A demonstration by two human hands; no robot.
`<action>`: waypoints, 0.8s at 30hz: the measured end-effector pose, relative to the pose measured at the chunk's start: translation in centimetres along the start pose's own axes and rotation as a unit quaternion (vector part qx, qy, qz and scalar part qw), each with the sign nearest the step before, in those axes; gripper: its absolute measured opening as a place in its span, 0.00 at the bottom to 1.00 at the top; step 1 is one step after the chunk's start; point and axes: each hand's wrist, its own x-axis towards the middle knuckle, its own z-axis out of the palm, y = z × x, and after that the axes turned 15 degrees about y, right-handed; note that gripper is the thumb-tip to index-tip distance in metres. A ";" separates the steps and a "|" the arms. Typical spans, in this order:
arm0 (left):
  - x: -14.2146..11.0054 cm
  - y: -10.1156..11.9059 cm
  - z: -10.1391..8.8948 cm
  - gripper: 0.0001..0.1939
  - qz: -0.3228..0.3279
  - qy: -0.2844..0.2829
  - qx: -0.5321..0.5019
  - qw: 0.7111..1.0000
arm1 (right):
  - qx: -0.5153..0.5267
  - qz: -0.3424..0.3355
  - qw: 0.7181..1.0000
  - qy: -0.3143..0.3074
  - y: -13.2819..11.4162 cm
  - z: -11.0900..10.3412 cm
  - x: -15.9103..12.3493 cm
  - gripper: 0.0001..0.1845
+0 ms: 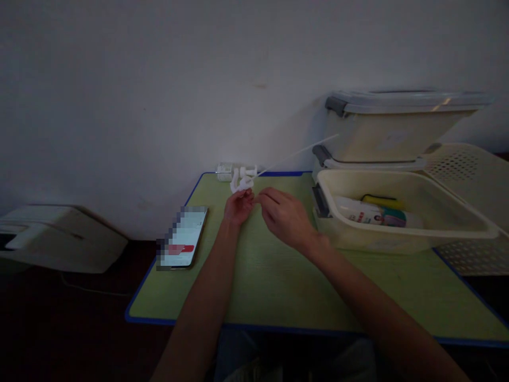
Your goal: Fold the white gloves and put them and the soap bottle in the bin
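Note:
My left hand [239, 207] is palm up over the middle of the table, its fingers curled around a white plastic piece with a curved, hook-like end [237, 183]. From near that piece a long thin white rod [302, 152] slants up to the right. My right hand [284, 215] is just to the right, thumb and fingers pinched together close to my left fingertips. Whatever is in that pinch is too small to make out. Behind my left hand, a clear bottle [225, 172] lies on its side near the wall, with a white pump-like part beside it.
A phone [183, 236] with a lit screen lies at the left of the green table [270, 286]. On the right stands an open cream bin [374, 241] holding a white packet [358, 211] and a yellow item [384, 202]. Lidded boxes [393, 132] are stacked behind it.

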 end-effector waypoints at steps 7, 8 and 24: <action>0.3 -0.7 -0.3 0.09 -0.042 -0.033 0.017 0.998 | -0.185 0.008 0.983 -0.007 1.5 -6.8 1.2 0.18; 0.2 -0.8 -0.3 0.08 -0.048 -0.037 0.022 0.998 | -0.205 0.019 0.978 -0.019 2.0 -7.5 1.1 0.18; -2.4 -2.5 1.7 0.06 -0.094 -0.117 0.133 0.980 | -0.245 0.072 0.959 -0.121 6.5 -14.5 -3.7 0.14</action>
